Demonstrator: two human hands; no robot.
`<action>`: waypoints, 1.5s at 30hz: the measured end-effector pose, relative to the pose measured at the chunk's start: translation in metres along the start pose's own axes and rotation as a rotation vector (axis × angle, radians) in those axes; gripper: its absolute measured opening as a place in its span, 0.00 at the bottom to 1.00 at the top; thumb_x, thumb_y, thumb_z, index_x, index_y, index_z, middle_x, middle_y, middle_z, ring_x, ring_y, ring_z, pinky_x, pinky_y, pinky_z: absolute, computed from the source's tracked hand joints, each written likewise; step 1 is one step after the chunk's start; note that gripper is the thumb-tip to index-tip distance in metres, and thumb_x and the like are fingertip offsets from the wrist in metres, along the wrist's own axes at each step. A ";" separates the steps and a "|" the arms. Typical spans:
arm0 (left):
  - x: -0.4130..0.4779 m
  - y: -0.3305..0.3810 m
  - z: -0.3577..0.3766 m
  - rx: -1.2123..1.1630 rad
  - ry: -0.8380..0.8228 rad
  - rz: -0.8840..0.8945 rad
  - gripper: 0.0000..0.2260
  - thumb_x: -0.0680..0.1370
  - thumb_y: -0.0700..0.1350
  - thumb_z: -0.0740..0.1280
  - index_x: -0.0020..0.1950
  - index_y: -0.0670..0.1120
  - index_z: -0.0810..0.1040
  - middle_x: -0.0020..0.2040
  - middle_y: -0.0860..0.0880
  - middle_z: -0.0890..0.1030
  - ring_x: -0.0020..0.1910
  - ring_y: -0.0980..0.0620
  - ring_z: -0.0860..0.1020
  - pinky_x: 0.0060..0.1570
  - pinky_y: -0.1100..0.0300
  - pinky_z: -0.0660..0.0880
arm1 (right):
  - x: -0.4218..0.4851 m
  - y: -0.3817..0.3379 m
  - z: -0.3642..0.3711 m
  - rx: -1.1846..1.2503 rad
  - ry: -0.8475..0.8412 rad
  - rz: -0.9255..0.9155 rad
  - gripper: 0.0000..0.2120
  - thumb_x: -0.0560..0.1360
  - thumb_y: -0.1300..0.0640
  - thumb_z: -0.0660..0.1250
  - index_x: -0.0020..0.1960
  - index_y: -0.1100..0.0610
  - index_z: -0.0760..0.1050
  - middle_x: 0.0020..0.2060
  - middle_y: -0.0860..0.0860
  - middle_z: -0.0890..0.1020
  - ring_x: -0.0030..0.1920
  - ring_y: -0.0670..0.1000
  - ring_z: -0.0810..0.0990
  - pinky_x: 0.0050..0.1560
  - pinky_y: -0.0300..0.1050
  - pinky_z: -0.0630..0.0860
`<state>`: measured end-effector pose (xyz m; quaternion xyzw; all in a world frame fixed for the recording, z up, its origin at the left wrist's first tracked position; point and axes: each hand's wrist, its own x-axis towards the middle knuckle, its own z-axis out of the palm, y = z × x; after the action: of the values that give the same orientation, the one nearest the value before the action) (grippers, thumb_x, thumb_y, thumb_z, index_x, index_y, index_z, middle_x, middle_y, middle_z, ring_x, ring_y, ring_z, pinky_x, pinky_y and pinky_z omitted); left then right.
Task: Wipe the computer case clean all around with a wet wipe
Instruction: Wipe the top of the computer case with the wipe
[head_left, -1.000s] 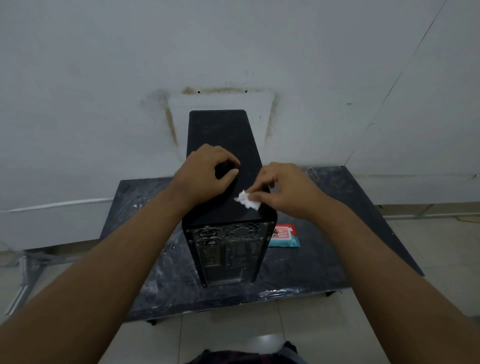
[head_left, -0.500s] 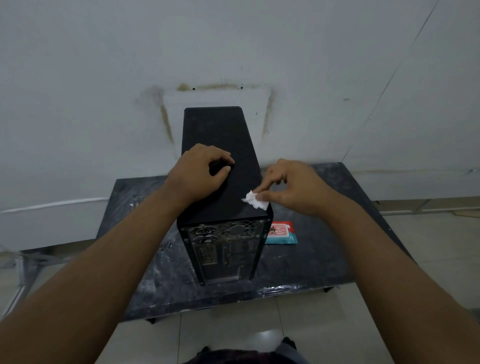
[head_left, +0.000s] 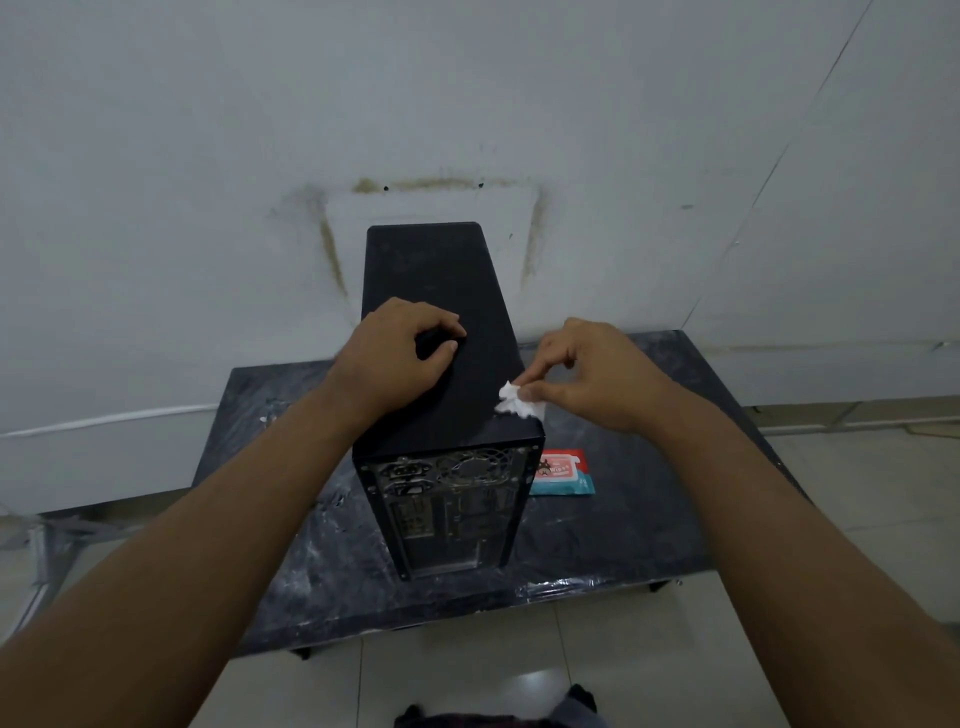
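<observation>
Since half a second ago the right hand (head_left: 597, 379) has carried the wet wipe (head_left: 511, 402) a little further right, so it now sits at the right edge of the computer case (head_left: 441, 270) top, close to the rear corner. The left hand (head_left: 395, 353) has hardly shifted.

The case stands upright on the counter (head_left: 649, 519), directly under both hands. It is a tall black box with a flat, matte, faintly dusty top. Its rear panel (head_left: 452, 509), below the fingers and facing the camera, is bare grey metal with a round fan grille, a power socket and slot cut-outs.

The right fingers (head_left: 540, 371) pinch the wipe between thumb and forefinger. It is a small, crumpled white wad that touches the case top just left of those fingertips. The left fingers (head_left: 441, 325) are curled under, knuckles up, resting on the top panel and holding nothing.

Below the right fingers, beside the case's foot, a flat red-and-teal wipe packet (head_left: 563, 473) lies on the counter. The counter top is dark, glossy and streaked with white smears (it looks wrapped in clear film at the near edge).
</observation>
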<state>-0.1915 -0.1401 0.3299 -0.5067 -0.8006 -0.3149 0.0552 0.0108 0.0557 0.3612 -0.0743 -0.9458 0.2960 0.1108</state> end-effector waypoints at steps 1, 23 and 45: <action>0.000 0.000 0.000 0.000 -0.001 -0.002 0.08 0.81 0.50 0.71 0.59 0.57 0.85 0.63 0.60 0.84 0.64 0.57 0.76 0.63 0.58 0.72 | 0.000 0.000 0.000 -0.017 0.032 0.004 0.04 0.75 0.50 0.80 0.49 0.45 0.90 0.41 0.38 0.84 0.48 0.42 0.76 0.45 0.35 0.68; -0.001 0.001 0.000 -0.027 -0.006 -0.017 0.08 0.81 0.49 0.71 0.59 0.57 0.85 0.62 0.61 0.84 0.64 0.57 0.75 0.65 0.56 0.73 | 0.010 -0.010 0.001 -0.013 -0.021 0.049 0.04 0.74 0.52 0.81 0.49 0.48 0.90 0.40 0.39 0.84 0.42 0.33 0.78 0.41 0.27 0.69; 0.000 -0.001 0.001 -0.019 0.002 -0.016 0.08 0.80 0.50 0.71 0.59 0.58 0.85 0.62 0.61 0.84 0.63 0.57 0.76 0.65 0.57 0.72 | 0.012 -0.034 0.010 0.031 -0.288 -0.153 0.04 0.73 0.51 0.82 0.48 0.45 0.90 0.43 0.39 0.86 0.51 0.46 0.76 0.52 0.45 0.73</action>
<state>-0.1919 -0.1392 0.3289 -0.5007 -0.8014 -0.3236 0.0488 -0.0062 0.0255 0.3744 0.0429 -0.9502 0.3087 -0.0029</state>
